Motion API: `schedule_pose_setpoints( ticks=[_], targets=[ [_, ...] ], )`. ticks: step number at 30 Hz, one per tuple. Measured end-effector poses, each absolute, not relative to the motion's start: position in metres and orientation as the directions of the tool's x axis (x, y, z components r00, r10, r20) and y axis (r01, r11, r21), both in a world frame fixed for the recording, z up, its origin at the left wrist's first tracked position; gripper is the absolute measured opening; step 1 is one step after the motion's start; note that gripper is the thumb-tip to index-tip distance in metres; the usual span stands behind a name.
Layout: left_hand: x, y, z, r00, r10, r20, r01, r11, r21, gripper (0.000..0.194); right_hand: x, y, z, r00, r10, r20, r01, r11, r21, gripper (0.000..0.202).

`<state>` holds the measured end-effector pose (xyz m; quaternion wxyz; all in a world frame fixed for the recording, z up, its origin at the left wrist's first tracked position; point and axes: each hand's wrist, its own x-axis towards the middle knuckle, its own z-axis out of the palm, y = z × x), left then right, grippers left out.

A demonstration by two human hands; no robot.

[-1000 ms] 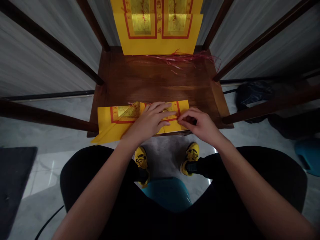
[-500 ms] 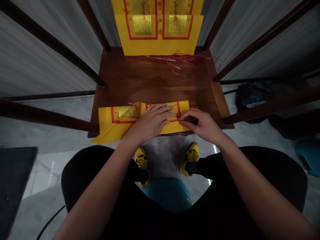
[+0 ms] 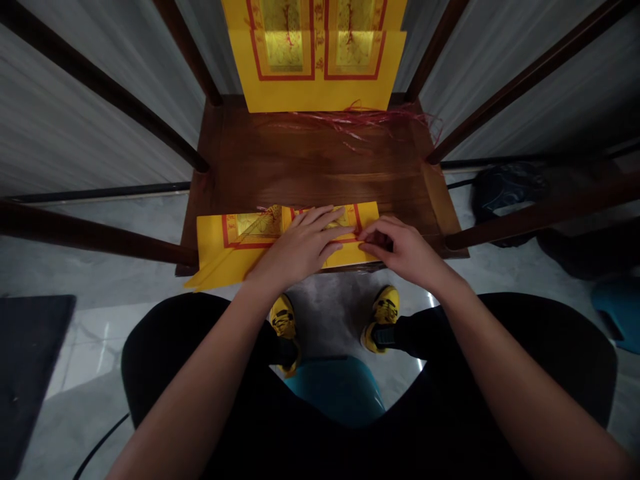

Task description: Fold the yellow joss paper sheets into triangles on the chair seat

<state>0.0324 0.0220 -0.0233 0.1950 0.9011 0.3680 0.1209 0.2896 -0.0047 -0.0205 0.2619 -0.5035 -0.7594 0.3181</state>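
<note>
A sheet of yellow paper (image 3: 213, 240) with red borders and gold printed panels lies folded along the near edge of the wooden table (image 3: 310, 160). Its left part has a slanted fold whose tip hangs over the edge. My left hand (image 3: 305, 247) rests flat on the middle of the paper, fingers stretched toward the right. At the paper's right edge, my right hand (image 3: 395, 243) has thumb and forefinger closed on its border. The palm side of both hands is hidden.
Larger yellow printed sheets (image 3: 320, 93) lie at the table's far end. Loose pink-red strings (image 3: 355, 121) trail beside them. Dark wooden posts (image 3: 440, 50) rise around the table. A blue stool (image 3: 335, 390) is below me, and a dark bag (image 3: 507, 190) sits on the floor at right.
</note>
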Motion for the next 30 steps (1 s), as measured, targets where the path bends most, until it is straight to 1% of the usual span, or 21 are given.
schedule_pose_setpoints(
  ticks=[7,11,15,19,30],
  targets=[
    [0.031,0.023,-0.021,0.718,0.693,0.055,0.599,-0.657,0.457,0.050,0.299,-0.002,-0.017,-0.393,0.919,0.009,0.565,0.249,-0.787,0.011],
    [0.031,0.023,-0.018,0.714,0.700,0.035,0.603,-0.640,0.476,0.050,0.309,0.000,-0.013,-0.394,0.919,-0.029,0.570,0.220,-0.792,0.016],
    [0.032,0.023,-0.017,0.710,0.703,0.032,0.601,-0.630,0.492,0.049,0.314,0.001,-0.013,-0.401,0.916,-0.021,0.583,0.237,-0.777,0.020],
    [0.031,0.023,-0.020,0.711,0.702,0.051,0.592,-0.635,0.496,0.049,0.313,0.001,-0.015,-0.428,0.904,0.000,0.586,0.278,-0.761,0.017],
    [0.032,0.025,-0.018,0.713,0.699,0.048,0.593,-0.638,0.492,0.048,0.312,0.000,-0.012,-0.445,0.895,-0.004,0.593,0.292,-0.750,0.015]
  ],
)
